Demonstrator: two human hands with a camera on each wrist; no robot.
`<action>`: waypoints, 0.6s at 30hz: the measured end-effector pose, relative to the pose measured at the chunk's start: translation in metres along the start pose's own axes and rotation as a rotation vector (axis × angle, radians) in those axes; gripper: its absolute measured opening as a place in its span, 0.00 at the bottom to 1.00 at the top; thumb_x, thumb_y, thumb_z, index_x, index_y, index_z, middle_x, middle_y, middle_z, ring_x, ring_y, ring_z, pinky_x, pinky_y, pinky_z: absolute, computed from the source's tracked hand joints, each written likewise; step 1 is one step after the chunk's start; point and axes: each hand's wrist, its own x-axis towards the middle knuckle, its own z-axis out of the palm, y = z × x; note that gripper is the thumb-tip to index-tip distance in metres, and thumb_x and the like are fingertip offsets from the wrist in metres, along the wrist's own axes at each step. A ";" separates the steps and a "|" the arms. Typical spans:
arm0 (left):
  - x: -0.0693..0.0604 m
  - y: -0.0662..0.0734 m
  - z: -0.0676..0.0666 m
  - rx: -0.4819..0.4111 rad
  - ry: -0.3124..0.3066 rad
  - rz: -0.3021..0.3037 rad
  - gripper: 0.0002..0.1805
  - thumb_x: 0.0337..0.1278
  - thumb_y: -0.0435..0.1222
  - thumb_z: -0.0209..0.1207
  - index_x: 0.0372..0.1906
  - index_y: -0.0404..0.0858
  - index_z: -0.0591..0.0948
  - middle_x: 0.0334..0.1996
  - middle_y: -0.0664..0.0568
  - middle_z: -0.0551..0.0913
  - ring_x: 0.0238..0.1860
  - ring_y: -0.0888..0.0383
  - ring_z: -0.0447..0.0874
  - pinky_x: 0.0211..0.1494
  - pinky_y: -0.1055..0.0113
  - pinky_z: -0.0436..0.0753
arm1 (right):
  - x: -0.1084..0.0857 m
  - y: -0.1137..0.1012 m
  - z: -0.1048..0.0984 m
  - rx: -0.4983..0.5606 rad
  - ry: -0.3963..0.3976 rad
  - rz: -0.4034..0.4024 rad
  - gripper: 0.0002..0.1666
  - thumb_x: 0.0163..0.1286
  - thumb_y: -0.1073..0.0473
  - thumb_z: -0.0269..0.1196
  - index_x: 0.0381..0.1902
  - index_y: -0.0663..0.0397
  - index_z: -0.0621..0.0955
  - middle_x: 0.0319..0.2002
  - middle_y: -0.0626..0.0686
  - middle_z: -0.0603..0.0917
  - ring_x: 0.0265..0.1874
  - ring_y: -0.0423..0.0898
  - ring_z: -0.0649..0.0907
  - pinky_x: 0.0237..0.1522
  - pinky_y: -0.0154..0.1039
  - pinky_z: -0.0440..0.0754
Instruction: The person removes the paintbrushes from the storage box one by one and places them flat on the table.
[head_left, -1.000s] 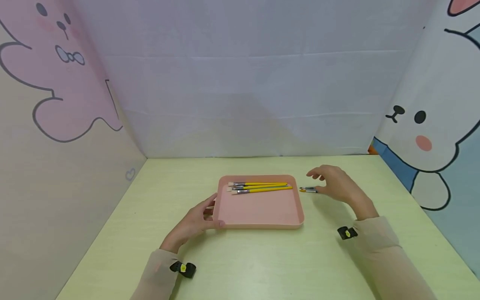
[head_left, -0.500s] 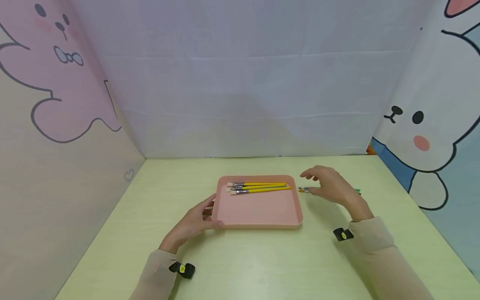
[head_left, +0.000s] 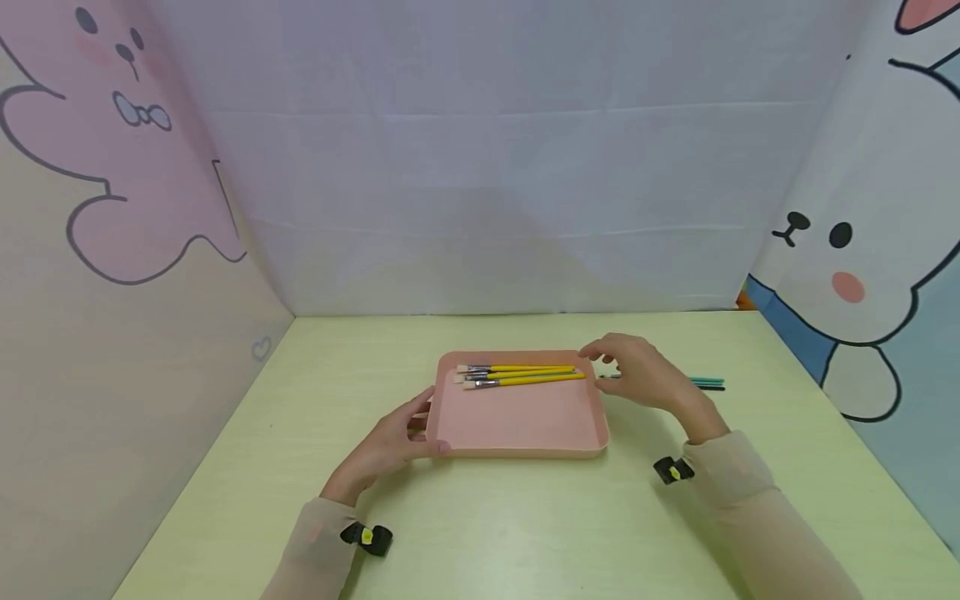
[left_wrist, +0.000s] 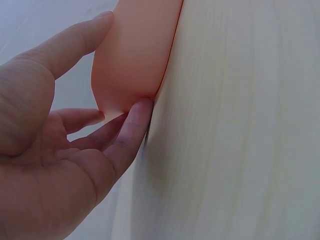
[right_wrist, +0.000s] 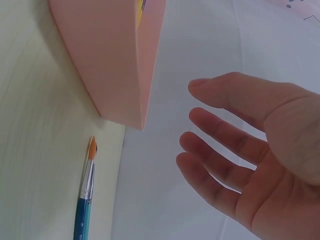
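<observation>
A pink rectangular tray (head_left: 517,425) lies on the table with several yellow-handled paintbrushes (head_left: 525,379) across its far half. My left hand (head_left: 390,437) holds the tray's near left corner, thumb over the rim and fingers against the outer wall, as the left wrist view shows on the tray's side (left_wrist: 135,50). Over the tray's right edge hovers my right hand (head_left: 637,375), fingers loosely bent and holding nothing. Below it on the table lie several thin paintbrushes (head_left: 707,382) with teal and dark handles, partly hidden by the hand. An orange-tipped paintbrush (right_wrist: 86,200) shows in the right wrist view.
The pale yellow-green table (head_left: 495,525) meets a white cloth backdrop (head_left: 480,183) at the back. Side panels with a pink cartoon animal (head_left: 142,167) and a white cartoon rabbit (head_left: 862,250) stand left and right.
My right hand has moved left from above the teal and dark brushes to the tray's right edge, uncovering their handle ends. The left hand and the tray stay in place.
</observation>
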 end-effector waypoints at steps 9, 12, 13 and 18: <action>0.000 -0.001 -0.001 0.012 0.007 -0.003 0.58 0.54 0.44 0.81 0.86 0.51 0.59 0.74 0.49 0.74 0.63 0.51 0.80 0.67 0.49 0.80 | 0.030 -0.017 0.002 0.012 -0.066 -0.019 0.21 0.67 0.70 0.70 0.58 0.57 0.87 0.52 0.54 0.88 0.50 0.56 0.85 0.50 0.52 0.85; 0.000 -0.002 0.000 0.026 0.010 -0.003 0.58 0.53 0.44 0.81 0.86 0.51 0.59 0.73 0.49 0.74 0.62 0.51 0.80 0.67 0.50 0.81 | 0.040 -0.023 0.002 0.017 -0.098 -0.027 0.23 0.65 0.71 0.69 0.58 0.57 0.87 0.52 0.53 0.88 0.50 0.55 0.85 0.52 0.52 0.85; 0.000 -0.002 0.000 0.028 0.011 -0.003 0.58 0.53 0.44 0.81 0.86 0.51 0.59 0.73 0.49 0.74 0.62 0.51 0.80 0.67 0.50 0.81 | 0.044 -0.024 0.003 0.018 -0.108 -0.030 0.23 0.65 0.71 0.69 0.58 0.57 0.87 0.52 0.53 0.88 0.50 0.54 0.85 0.52 0.52 0.85; 0.000 -0.002 0.000 0.024 0.011 0.006 0.58 0.53 0.44 0.81 0.86 0.50 0.59 0.73 0.48 0.74 0.62 0.51 0.80 0.67 0.49 0.80 | 0.060 -0.028 0.007 0.015 -0.156 -0.062 0.23 0.64 0.71 0.72 0.58 0.57 0.87 0.51 0.52 0.88 0.50 0.54 0.86 0.54 0.52 0.85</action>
